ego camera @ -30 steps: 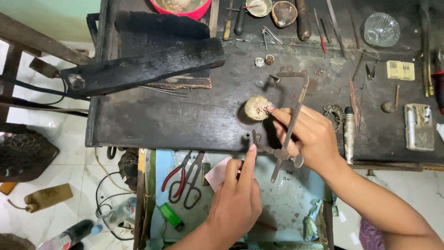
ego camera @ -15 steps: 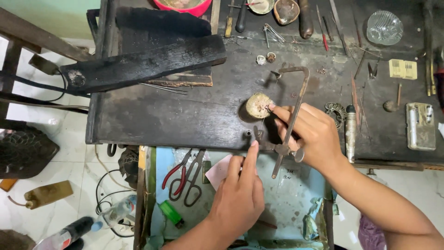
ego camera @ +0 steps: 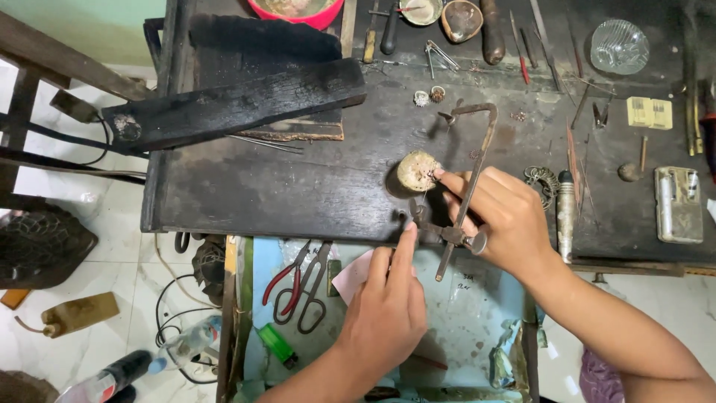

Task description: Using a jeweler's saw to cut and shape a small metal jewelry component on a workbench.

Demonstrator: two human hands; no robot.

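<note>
My right hand (ego camera: 501,216) grips a rusty metal saw frame (ego camera: 473,149) that lies over the front edge of a dark wooden workbench (ego camera: 283,186). Its fingertips rest beside a small round tan block (ego camera: 416,170) on the bench. My left hand (ego camera: 388,310) reaches up from below, its index finger and thumb pinching a small piece at the bench edge right by the saw's blade. What exactly the fingers pinch is too small to tell.
A charred wooden block (ego camera: 231,104) lies across the bench's left. Red-handled pliers (ego camera: 287,277), scissors (ego camera: 317,295) and a green lighter (ego camera: 277,345) lie in the open drawer (ego camera: 477,328). Small tools, a glass dish (ego camera: 619,46), a metal lighter (ego camera: 677,203) and a filigree piece (ego camera: 542,179) crowd the right.
My right hand with the saw frame has shifted slightly along the bench edge. My left hand stays at the edge, fingertips still pinched by the blade.
</note>
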